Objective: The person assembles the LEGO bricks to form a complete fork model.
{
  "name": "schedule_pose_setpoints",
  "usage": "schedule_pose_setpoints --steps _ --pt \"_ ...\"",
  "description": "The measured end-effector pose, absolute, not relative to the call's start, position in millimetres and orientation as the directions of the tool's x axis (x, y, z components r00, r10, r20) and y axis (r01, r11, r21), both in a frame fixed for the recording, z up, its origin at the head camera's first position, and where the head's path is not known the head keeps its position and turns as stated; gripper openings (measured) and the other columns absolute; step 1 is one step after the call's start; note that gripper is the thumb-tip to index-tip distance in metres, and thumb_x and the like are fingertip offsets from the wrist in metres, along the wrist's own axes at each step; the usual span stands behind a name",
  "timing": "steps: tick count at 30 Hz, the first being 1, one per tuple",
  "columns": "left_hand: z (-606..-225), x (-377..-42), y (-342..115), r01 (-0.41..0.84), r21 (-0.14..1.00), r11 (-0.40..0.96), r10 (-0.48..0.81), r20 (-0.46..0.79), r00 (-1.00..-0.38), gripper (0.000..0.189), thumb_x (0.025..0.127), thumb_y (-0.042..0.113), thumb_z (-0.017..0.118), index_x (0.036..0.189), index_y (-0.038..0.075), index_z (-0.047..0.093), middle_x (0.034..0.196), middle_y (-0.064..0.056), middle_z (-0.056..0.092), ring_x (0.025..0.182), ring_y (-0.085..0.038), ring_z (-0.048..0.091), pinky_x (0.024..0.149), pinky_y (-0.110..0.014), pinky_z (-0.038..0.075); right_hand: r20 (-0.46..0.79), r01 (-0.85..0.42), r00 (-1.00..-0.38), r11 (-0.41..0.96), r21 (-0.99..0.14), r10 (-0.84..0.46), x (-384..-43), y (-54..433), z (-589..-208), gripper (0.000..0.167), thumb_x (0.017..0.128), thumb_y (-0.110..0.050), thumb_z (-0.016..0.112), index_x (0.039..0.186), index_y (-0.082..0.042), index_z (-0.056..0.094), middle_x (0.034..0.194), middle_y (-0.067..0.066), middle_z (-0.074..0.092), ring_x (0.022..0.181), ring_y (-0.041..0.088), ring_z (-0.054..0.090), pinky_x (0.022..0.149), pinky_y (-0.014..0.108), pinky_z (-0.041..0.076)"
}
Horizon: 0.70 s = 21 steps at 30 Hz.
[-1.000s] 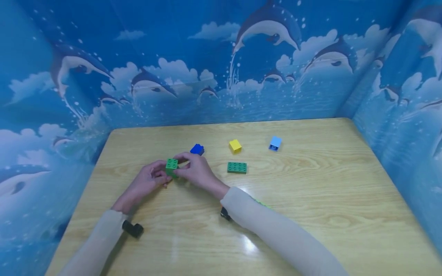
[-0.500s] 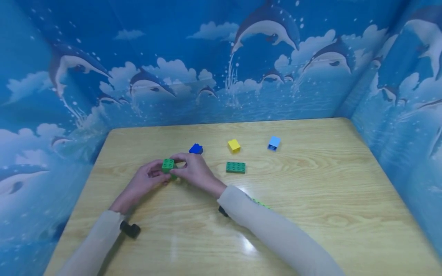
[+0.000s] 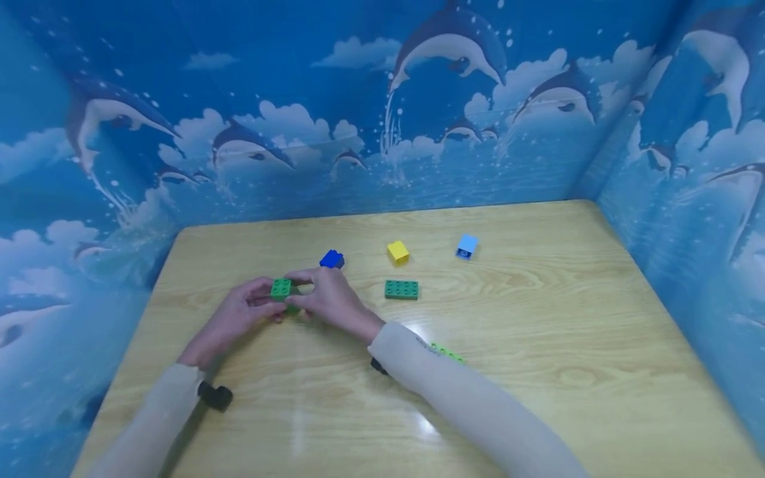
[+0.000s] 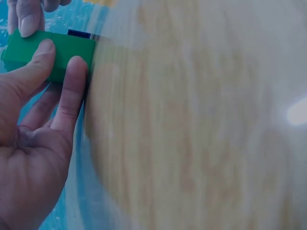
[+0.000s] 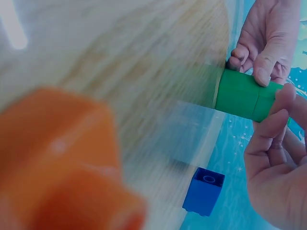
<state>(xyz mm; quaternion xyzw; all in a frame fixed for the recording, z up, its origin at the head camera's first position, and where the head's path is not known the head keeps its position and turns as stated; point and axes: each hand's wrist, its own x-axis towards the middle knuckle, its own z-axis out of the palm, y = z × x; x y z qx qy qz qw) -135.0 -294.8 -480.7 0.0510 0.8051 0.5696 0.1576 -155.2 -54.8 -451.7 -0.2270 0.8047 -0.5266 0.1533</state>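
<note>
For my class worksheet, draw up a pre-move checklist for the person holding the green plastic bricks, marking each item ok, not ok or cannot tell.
1. Left hand pinching the two blocky green plastic bricks: ok.
2. Right hand pinching them too: ok.
3. Seam between them closed: ok, no gap shows.
4. Flat rectangular dark green plastic brick uncovered: ok, fully visible in the head view.
5. Blocky light blue plastic brick studs up: not ok, its hollow underside faces the person.
6. Studded lime green plastic brick free of the pale fabric right sleeve: cannot tell, the sleeve partly hides it.
</note>
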Motion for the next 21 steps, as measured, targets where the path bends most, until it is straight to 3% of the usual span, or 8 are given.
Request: schedule_pose_setpoints --steps 4,14,18,21 --pt "-479.4 -137.1 -298.2 -0.084 0.933 0.351 0.282 -0.191 -0.94 0.037 0.103 0.01 0.077 0.136 -0.001 0.065 0.127 -0.019 0.073 0.103 -0.03 0.075 0.086 -0.039 0.064 -0.014 -0.206 -0.852 0.359 -0.91 -0.524 -155.3 -56.4 -450.5 0.051 0.101 -0.015 0.082 0.149 -0.013 0.068 0.138 0.003 0.074 0.054 0.029 0.069 0.04 0.024 0.035" --pt "-483.1 -142.5 -299.4 -0.057 0.914 0.401 0.272 -0.178 -0.946 0.038 0.099 0.012 0.082 0.133 0.002 0.068 0.126 -0.014 0.075 0.108 -0.022 0.074 0.088 -0.033 0.062 -0.029 -0.192 -0.86 0.377 -0.906 -0.509 -158.4 -54.3 -452.6 0.05 0.098 -0.017 0.085 0.147 -0.015 0.071 0.136 0.0 0.075 0.054 0.026 0.068 0.043 0.023 0.041" --pt "-484.5 -141.2 -299.0 -0.036 0.916 0.4 0.269 -0.155 -0.95 0.038 0.098 0.01 0.082 0.132 0.0 0.068 0.126 -0.014 0.075 0.107 -0.021 0.073 0.091 -0.029 0.06 -0.038 -0.179 -0.858 0.368 -0.913 -0.512 -159.1 -54.0 -452.9 0.048 0.099 -0.017 0.085 0.145 -0.016 0.072 0.135 0.001 0.075 0.06 0.024 0.071 0.047 0.024 0.044" --pt "-484.3 -138.5 -298.7 -0.018 0.915 0.402 0.269 -0.137 -0.953 0.037 0.099 0.009 0.081 0.132 -0.001 0.067 0.125 -0.015 0.074 0.105 -0.021 0.072 0.09 -0.028 0.06 -0.023 -0.201 -0.847 0.359 -0.912 -0.531 -158.9 -54.5 -453.0 0.047 0.1 -0.017 0.084 0.145 -0.014 0.071 0.132 0.003 0.075 0.073 0.016 0.073 0.058 0.022 0.052"
